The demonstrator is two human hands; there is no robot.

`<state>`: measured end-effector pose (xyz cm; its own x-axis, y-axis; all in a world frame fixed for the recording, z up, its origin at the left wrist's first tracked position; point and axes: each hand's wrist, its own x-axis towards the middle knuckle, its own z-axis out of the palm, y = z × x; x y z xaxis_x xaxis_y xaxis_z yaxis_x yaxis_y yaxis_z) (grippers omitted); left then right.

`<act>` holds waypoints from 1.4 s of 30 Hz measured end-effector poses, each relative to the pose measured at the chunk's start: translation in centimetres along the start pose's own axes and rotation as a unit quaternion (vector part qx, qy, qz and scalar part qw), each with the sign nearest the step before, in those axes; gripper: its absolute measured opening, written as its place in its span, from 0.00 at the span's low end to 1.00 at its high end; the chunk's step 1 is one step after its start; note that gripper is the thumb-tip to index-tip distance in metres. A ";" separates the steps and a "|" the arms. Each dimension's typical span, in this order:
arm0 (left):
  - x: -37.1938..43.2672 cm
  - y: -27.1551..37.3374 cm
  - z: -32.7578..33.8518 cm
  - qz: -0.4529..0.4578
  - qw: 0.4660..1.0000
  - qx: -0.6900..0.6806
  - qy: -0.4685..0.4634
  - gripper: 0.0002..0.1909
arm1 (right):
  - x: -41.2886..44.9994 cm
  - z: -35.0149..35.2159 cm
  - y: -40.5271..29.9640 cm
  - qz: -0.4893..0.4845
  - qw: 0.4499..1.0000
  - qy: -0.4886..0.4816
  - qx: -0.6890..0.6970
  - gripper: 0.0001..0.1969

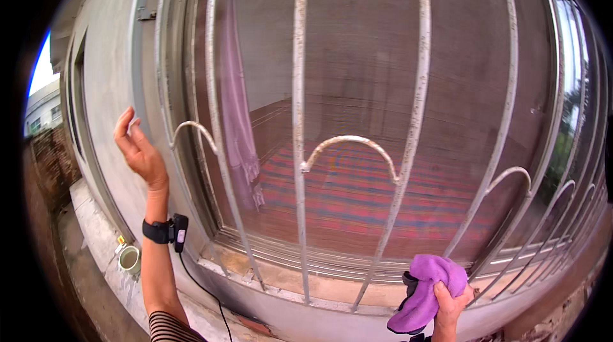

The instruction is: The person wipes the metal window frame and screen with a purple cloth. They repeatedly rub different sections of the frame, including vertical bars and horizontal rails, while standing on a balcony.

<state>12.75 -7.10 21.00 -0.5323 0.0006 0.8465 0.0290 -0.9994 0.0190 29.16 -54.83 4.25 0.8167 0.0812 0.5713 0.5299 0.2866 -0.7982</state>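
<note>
My left hand point(140, 153) is raised at the left, beside the outer wall next to the window; its fingers are loosely bent and nothing is in them. A black strap with a small cabled device point(179, 232) circles that wrist. At the lower right my right hand point(450, 301) grips a bunched purple cloth point(424, 289) with dark edges, close to the foot of the window grille. The white-painted metal bars point(299, 102) bear rust spots and small arches point(352, 140) between them. Behind them is a mesh-screened window point(359, 69).
A mug-like container point(129, 259) stands on the concrete ledge point(103, 246) at lower left, beside a small yellow-and-white item. The window sill point(330, 287) runs beneath the bars. Through the screen show a pink curtain point(239, 131) and a striped cloth point(354, 188). A black cable point(203, 289) hangs from the wrist device.
</note>
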 end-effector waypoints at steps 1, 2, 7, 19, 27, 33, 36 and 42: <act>0.7 -1.5 -1.7 -0.041 0.997 0.001 -0.060 0.13 | -0.2 0.8 0.4 0.006 1.000 0.002 0.011 0.19; 0.5 -4.3 -2.7 -0.162 0.971 -0.117 -0.128 0.15 | -0.3 0.8 0.5 0.020 1.000 -0.009 0.005 0.18; -0.6 -10.9 -2.5 -0.253 0.872 -0.150 -0.390 0.21 | -0.5 -0.1 0.8 0.007 0.999 -0.011 -0.031 0.17; -8.3 -10.6 1.8 0.063 0.892 0.086 -0.440 0.33 | -1.3 -0.2 -0.1 0.009 0.998 0.028 -0.064 0.17; -10.1 -10.0 -0.1 -0.029 0.928 0.149 -0.341 0.32 | -1.7 2.1 0.3 0.015 0.996 0.053 -0.072 0.19; -10.8 -8.5 2.3 -0.015 0.926 0.153 -0.345 0.36 | -2.1 2.0 -1.2 0.030 0.992 0.048 -0.111 0.23; -9.8 -7.9 0.9 -0.032 0.911 0.195 -0.363 0.36 | -1.5 2.6 -0.5 0.047 0.993 0.045 -0.095 0.23; -9.1 -7.8 1.5 -0.080 0.918 0.105 -0.375 0.36 | -0.1 2.7 0.0 0.049 0.993 0.057 -0.091 0.23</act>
<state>18.68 0.75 13.94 0.1855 0.2487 0.9506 0.2056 -0.9558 0.2100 28.45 -52.25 4.73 0.8814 -0.0108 0.4722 0.4706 0.1041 -0.8762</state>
